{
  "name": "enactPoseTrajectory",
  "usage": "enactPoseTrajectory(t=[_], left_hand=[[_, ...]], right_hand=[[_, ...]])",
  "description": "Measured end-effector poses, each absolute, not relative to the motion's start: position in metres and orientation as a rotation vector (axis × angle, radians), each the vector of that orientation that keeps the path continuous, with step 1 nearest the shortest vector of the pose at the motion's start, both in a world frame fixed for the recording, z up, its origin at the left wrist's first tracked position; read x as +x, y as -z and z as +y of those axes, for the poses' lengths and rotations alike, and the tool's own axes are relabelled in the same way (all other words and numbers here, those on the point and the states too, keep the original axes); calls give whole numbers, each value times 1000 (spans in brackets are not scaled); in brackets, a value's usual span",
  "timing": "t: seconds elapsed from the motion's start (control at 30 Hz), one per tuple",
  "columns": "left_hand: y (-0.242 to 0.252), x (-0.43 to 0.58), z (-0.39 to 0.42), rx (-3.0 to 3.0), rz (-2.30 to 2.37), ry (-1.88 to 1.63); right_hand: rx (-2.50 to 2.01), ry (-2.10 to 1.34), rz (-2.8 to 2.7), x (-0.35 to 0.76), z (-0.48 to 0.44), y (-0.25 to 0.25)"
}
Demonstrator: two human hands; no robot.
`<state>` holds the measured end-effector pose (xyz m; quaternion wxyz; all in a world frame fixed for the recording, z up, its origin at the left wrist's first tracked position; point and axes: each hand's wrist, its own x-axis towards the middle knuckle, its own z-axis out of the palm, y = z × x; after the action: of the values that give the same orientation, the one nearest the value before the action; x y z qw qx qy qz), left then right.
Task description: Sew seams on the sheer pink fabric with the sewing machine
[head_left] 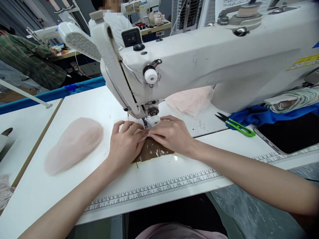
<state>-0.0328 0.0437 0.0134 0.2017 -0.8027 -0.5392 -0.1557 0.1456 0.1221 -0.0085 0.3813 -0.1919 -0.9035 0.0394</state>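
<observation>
Both hands meet just below the needle and presser foot [145, 122] of a white sewing machine [199, 59]. My left hand [126, 139] is on the left of the needle, its thumb and forefinger pinched together. From the other side my right hand [173, 134] closes its fingertips against them. Between the fingertips a small edge of thin pale pink fabric [146, 135] shows; the fingers hide most of it. Beneath the hands lies a brown, shiny taped patch [156, 148] on the white table.
A pile of sheer pink fabric [77, 142] lies left; more pink fabric [190, 99] sits behind the needle. Green thread snips [239, 126], a phone [289, 132] and blue cloth [261, 114] are right. A printed ruler [159, 189] follows the front edge. Two people work beyond.
</observation>
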Motion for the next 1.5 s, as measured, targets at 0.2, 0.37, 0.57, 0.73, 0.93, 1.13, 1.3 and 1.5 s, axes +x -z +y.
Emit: enactPoseTrajectory(t=[0.2, 0.37, 0.57, 0.73, 0.93, 1.13, 1.3, 1.5], left_hand=[[-5, -31, 24, -2261, -1411, 412], [-3, -34, 23, -2327, -1405, 428], [-1, -34, 23, -2326, -1415, 453], [-1, -33, 22, -2323, -1426, 461], [1, -33, 22, -2322, -1445, 452], [1, -32, 24, -2312, -1440, 466], [1, -33, 26, -2306, -1450, 484], [1, -35, 29, -2292, -1490, 489]], right_hand=[[-317, 167, -2438, 152, 115, 13], [-304, 149, -2433, 153, 115, 14], [-315, 104, -2444, 153, 115, 15], [-321, 100, -2451, 152, 115, 16], [-326, 108, -2434, 152, 115, 17], [-342, 104, -2419, 152, 117, 17], [-352, 114, -2405, 149, 119, 14], [-373, 147, -2381, 146, 123, 13]])
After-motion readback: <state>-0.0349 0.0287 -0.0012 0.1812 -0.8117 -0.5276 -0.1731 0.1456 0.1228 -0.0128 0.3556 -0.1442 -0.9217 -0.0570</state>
